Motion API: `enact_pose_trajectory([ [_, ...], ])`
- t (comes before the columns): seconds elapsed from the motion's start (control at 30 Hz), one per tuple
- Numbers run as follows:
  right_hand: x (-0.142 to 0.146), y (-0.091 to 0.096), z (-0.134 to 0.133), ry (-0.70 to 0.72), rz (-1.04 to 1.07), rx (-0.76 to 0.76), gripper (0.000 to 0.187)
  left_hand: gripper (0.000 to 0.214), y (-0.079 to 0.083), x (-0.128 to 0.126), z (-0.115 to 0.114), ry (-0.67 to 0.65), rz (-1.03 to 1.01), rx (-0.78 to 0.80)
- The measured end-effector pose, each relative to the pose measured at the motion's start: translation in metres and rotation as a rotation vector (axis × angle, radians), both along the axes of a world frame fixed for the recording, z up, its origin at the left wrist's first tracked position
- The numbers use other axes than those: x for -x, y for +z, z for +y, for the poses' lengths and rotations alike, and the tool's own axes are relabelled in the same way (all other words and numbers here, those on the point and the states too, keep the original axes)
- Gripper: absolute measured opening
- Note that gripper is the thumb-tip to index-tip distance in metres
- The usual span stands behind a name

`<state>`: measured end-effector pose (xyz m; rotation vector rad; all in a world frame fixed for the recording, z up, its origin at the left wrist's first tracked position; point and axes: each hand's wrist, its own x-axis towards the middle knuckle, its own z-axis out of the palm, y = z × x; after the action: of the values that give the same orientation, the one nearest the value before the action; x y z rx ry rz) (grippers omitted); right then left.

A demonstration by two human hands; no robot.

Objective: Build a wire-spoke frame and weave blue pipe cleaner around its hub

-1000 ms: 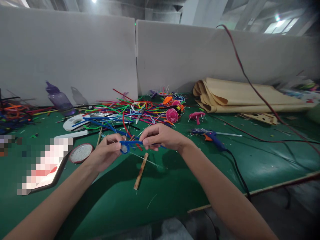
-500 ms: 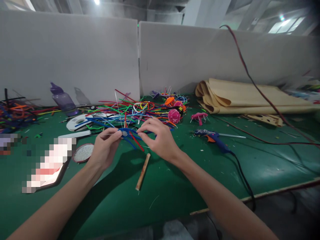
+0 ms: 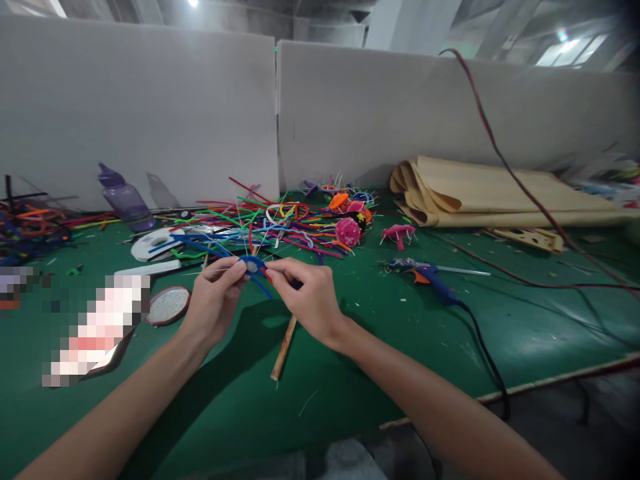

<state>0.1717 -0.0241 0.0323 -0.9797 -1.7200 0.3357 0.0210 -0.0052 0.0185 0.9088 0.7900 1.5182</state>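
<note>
Between my hands is a small round piece of blue pipe cleaners with a pale centre, thin white strands and a red stem sticking out of it. My left hand pinches its left side between thumb and fingers. My right hand is closed at its right edge, thumb and forefinger on the red pipe cleaner. A short wooden stick lies on the green table just below, its upper end hidden behind my right hand. Loose blue pipe cleaners extend behind my left hand.
Behind my hands spreads a heap of coloured pipe cleaners. A blue glue gun with its cord lies to the right, near a pink pipe-cleaner figure. At left are a shallow dish of white grains, a pixelated phone-like slab and a purple bottle.
My right hand has moved down and slightly left, closer to my left hand, and now pinches the red pipe cleaner. It covers the top of the wooden stick. My left hand is nearly still.
</note>
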Motion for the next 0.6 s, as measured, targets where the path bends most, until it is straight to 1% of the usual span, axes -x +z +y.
enact_pose_trajectory([
  [0.2,0.002,-0.003,0.0,-0.024,-0.003,0.033,0.018,0.01,-0.002,-0.002,-0.001,-0.039,-0.038,0.033],
  [0.3,0.0,-0.002,0.003,-0.037,-0.015,0.049,0.018,0.008,-0.005,-0.005,0.0,-0.075,-0.017,0.005],
  [0.37,-0.005,0.0,0.007,-0.065,-0.043,0.029,0.017,0.01,-0.006,-0.005,0.0,-0.094,0.118,-0.002],
  [0.43,-0.013,0.003,0.013,-0.106,-0.08,-0.014,0.018,0.018,-0.003,-0.005,-0.002,-0.079,0.353,0.008],
  [0.5,-0.022,0.006,0.019,-0.13,-0.121,-0.048,0.018,0.021,0.001,-0.004,-0.006,0.012,0.59,-0.025],
  [0.53,-0.026,0.008,0.021,-0.127,-0.144,-0.052,0.018,0.02,0.004,-0.003,-0.009,0.089,0.675,-0.079],
  [0.6,-0.033,0.01,0.024,-0.101,-0.202,-0.029,0.018,0.017,0.009,-0.003,-0.014,0.224,0.758,-0.222],
])
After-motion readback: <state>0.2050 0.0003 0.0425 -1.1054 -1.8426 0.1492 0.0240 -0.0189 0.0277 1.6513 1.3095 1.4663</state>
